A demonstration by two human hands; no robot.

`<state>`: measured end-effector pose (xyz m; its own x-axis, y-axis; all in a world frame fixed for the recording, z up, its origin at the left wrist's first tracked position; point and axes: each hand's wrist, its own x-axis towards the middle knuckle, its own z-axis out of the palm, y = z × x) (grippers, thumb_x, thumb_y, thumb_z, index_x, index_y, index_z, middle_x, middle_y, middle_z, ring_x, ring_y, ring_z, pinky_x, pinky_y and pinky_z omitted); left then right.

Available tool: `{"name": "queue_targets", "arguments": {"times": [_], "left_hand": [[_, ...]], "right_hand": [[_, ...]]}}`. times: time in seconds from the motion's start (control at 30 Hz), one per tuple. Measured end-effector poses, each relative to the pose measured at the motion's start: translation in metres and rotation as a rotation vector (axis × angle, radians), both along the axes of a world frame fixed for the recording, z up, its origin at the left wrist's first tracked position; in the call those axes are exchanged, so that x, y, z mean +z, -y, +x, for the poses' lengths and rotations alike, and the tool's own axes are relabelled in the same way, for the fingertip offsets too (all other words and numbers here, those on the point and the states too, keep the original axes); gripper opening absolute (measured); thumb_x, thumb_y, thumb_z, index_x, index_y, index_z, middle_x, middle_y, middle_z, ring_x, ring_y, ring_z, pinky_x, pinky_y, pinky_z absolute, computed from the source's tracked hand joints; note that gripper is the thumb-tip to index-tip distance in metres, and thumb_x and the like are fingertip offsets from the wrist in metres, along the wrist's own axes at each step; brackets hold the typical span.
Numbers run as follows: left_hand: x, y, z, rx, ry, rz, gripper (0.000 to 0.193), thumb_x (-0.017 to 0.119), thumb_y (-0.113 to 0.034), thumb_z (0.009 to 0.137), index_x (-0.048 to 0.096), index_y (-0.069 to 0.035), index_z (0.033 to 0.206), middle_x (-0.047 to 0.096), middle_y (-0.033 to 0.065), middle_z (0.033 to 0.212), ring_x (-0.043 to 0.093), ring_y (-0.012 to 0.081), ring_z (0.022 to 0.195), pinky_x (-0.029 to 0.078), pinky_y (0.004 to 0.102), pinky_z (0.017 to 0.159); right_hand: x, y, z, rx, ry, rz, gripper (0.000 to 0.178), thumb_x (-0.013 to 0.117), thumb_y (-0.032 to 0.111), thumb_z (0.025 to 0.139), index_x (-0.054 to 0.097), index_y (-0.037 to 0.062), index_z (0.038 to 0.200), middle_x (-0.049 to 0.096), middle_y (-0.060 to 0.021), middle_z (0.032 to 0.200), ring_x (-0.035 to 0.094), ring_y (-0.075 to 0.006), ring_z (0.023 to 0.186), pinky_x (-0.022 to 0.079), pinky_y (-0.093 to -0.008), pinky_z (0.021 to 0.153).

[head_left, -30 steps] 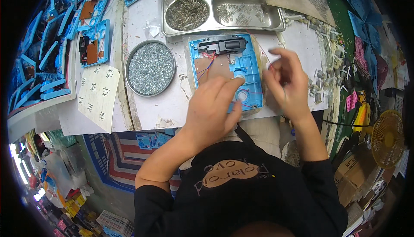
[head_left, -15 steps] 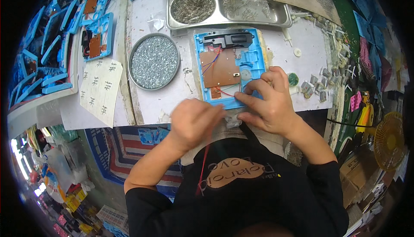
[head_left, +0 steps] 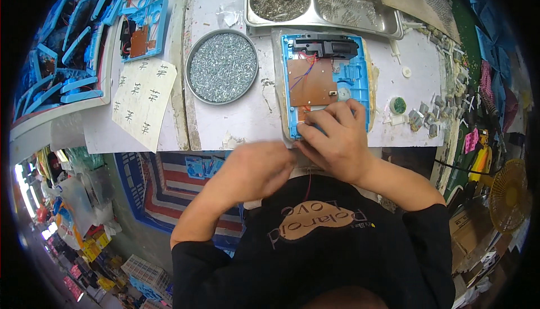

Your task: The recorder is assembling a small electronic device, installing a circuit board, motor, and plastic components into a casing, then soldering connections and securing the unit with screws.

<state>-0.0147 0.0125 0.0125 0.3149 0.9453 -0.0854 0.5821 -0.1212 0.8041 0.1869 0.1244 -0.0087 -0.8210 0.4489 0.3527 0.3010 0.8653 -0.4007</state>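
A blue plastic housing half (head_left: 361, 92) lies open side up on the table in front of me. Inside it are a brown circuit board (head_left: 309, 84), a black part (head_left: 329, 47) along the far edge, and thin red and blue wires. My right hand (head_left: 340, 140) is closed over the housing's near edge, fingertips at the lower left corner and thumb below. Left of it and nearer to me, my left hand (head_left: 256, 171) is blurred, with curled fingers; what they hold is hidden. A thin red strand (head_left: 309, 184) hangs down below the hands against the black shirt.
A round dish (head_left: 222, 67) of small silver screws stands left of the housing. Behind is a metal compartment tray (head_left: 315, 26) with small metal parts. More blue housings (head_left: 140, 33) pile up at left beside a handwritten sheet (head_left: 143, 101). Small grey parts (head_left: 427, 117) lie right.
The view has shifted, so the table things sit farther right. My left hand has come away from the housing's near edge toward me. My right fingers have moved to the housing's lower left corner.
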Motion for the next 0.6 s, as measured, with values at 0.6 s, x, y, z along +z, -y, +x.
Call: {"name": "queue_targets", "arguments": {"times": [0.6], "left_hand": [[-0.036,-0.036,-0.011,0.065,0.071,0.223,0.025,0.088,-0.011,0.075,0.076,-0.009,0.097,0.061,0.0061,0.082,0.062,0.0223,0.072,0.051,0.0329,0.063]], "right_hand": [[0.144,-0.433,0.03,-0.543,-0.274,0.77,0.02,0.07,0.02,0.09,0.078,0.0128,0.107,0.071,-0.0072,0.108,0.061,-0.0281,0.106,0.052,-0.0396,0.09]]}}
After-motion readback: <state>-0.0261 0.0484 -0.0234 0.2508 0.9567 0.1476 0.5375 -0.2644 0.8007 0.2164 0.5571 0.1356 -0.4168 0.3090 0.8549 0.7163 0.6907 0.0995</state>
